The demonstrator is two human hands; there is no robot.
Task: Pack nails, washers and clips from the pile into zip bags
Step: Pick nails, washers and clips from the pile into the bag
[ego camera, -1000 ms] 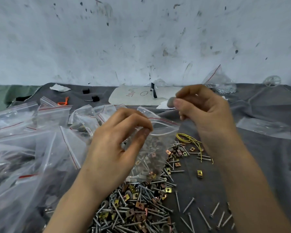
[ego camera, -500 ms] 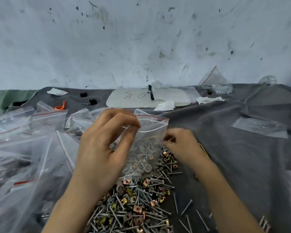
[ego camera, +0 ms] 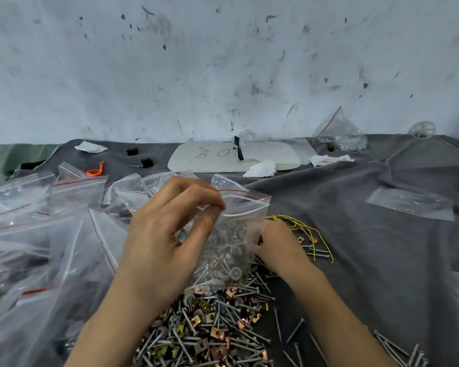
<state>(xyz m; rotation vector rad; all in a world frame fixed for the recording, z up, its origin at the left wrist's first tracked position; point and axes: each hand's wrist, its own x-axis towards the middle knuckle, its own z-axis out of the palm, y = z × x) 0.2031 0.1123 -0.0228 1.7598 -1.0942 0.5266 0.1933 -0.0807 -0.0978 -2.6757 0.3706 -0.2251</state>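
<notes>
My left hand (ego camera: 164,242) pinches the upper edge of a clear zip bag (ego camera: 245,205) with a red seal line and holds it upright over the pile. The bag holds nails, grey washers and a few clips in its lower half. The pile of nails, washers and brass-coloured clips (ego camera: 212,327) lies on the grey cloth in front of me. My right hand (ego camera: 276,242) is down at the pile's far edge, just right of the bag. Its fingers are curled and partly hidden behind the bag, so I cannot see whether they hold anything.
Many filled zip bags (ego camera: 37,234) are heaped on the left. A yellow wire (ego camera: 300,226) lies just beyond my right hand. A white pad (ego camera: 210,157), tissues and a bag of silver parts (ego camera: 339,133) sit by the wall. An empty bag (ego camera: 408,205) and loose nails (ego camera: 398,348) lie on the right.
My right hand came down from beside the bag's mouth to the pile and has stayed there. My left hand keeps the bag up, slightly lower than before.
</notes>
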